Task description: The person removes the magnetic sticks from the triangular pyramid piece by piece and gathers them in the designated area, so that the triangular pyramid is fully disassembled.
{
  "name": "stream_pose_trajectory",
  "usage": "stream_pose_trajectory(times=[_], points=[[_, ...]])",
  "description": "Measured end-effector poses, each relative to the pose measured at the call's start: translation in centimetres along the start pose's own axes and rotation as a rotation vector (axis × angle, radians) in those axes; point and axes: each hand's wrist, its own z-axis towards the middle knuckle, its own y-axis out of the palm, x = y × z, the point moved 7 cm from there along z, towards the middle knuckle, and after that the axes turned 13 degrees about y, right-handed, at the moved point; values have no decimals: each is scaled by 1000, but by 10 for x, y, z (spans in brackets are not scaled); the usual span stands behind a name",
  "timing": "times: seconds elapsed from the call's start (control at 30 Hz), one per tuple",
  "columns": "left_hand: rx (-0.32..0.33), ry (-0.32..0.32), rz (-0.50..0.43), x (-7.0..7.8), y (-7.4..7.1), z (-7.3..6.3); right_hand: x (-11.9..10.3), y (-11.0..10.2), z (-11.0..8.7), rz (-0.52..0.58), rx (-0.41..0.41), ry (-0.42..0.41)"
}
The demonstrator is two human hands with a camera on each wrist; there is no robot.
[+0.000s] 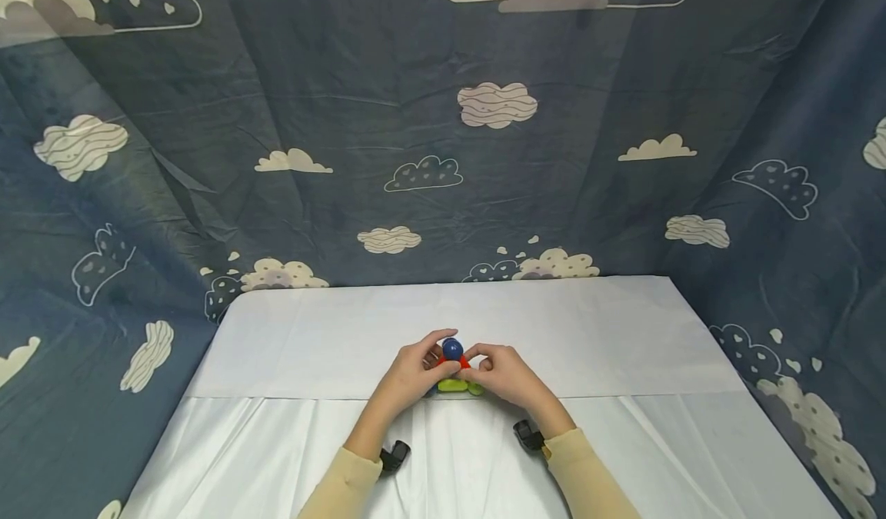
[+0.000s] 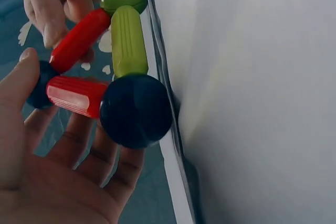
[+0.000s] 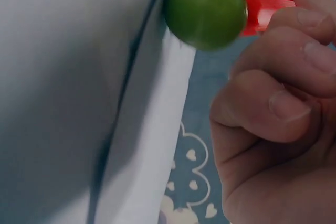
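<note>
A triangle of toy building rods and balls stands at the near part of the white table. Its base is a yellow-green rod between a green ball on the right and a lower blue ball on the left. From these, a left red rod and a right red rod slope to an upper blue ball. My left hand holds this top ball between thumb and fingers. Beside it, my right hand pinches the right red rod, its other fingers curled in.
The white table has a seam or raised edge running across it, close to the triangle's base. Dark blue cloth printed with clouds hangs behind and at both sides. A black wrist camera sits on each forearm.
</note>
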Motion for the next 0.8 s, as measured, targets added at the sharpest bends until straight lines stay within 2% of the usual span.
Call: stream_pose_trajectory(times=[0.23, 0.6, 0.8], points=[[7, 16, 34, 2, 5, 2, -6, 6, -2, -18, 19, -80], [35, 7, -2, 3, 6, 0, -6, 6, -1, -41, 39, -88], [104, -28, -32, -5, 1, 0, -5, 3, -2, -13, 37, -81]])
